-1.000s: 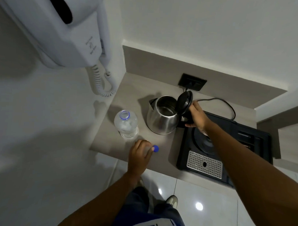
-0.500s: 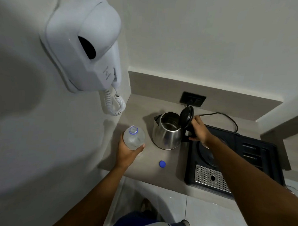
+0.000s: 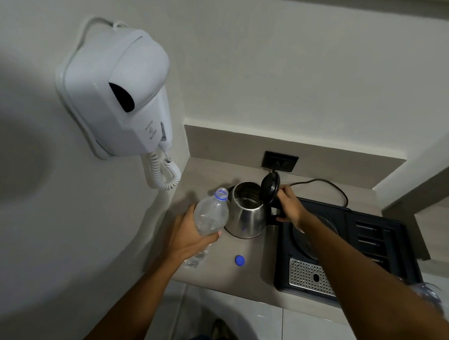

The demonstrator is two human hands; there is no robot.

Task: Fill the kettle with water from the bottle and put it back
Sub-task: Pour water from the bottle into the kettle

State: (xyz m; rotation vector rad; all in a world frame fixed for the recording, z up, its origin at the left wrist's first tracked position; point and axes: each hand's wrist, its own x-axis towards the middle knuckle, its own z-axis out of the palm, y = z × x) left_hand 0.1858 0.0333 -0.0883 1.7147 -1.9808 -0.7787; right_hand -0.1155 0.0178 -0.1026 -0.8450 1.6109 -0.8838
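A steel kettle [image 3: 247, 216] stands on the beige counter [image 3: 255, 270] with its black lid [image 3: 270, 185] flipped up. My right hand [image 3: 289, 205] grips the kettle's black handle. My left hand [image 3: 188, 234] holds a clear plastic water bottle [image 3: 211, 212], uncapped and lifted off the counter, tilted so its blue-ringed mouth [image 3: 221, 194] sits just left of the kettle's rim. The blue bottle cap [image 3: 239, 260] lies on the counter in front of the kettle.
A black tray [image 3: 383, 241] with the round kettle base and a metal drip grid [image 3: 311, 277] sits to the right. A black cord [image 3: 327, 185] runs to a wall socket [image 3: 280, 161]. A white wall-mounted hair dryer [image 3: 116, 95] with a coiled cable hangs at left.
My left hand set the cap down, took the bottle, and has lifted and tilted it toward the kettle. My right hand stayed on the handle. The camera tilted upward.
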